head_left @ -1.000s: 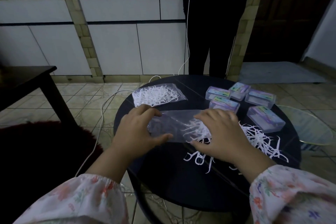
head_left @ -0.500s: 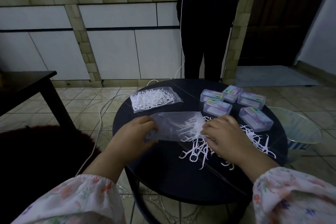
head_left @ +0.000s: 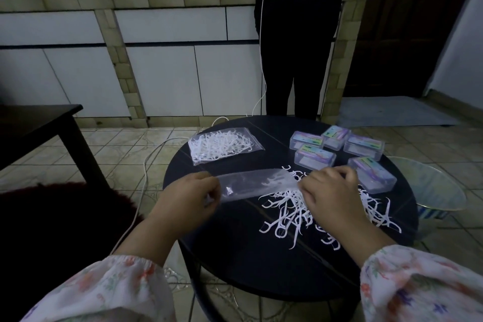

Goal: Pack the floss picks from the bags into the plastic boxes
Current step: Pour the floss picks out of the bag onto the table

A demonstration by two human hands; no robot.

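A nearly empty clear bag (head_left: pixel 251 184) is held just above the round black table (head_left: pixel 235 264). My left hand (head_left: pixel 187 197) pinches its left end and my right hand (head_left: pixel 330 192) pinches its right end. White floss picks (head_left: pixel 287 212) lie spilled in a loose pile under and around my right hand. A second clear bag full of floss picks (head_left: pixel 222 145) lies closed at the table's far left. Several clear plastic boxes with coloured labels (head_left: pixel 315 158) stand shut at the far right of the table.
A person in dark clothes (head_left: pixel 298 47) stands just beyond the table. A dark side table (head_left: pixel 39 123) is at the left, a glass bowl (head_left: pixel 439 191) on the floor at the right. A white cable (head_left: pixel 143 180) runs over the tiles.
The bag has been lifted and stretched between both hands, and more floss picks have slid out onto the table. The camera has tilted up slightly.
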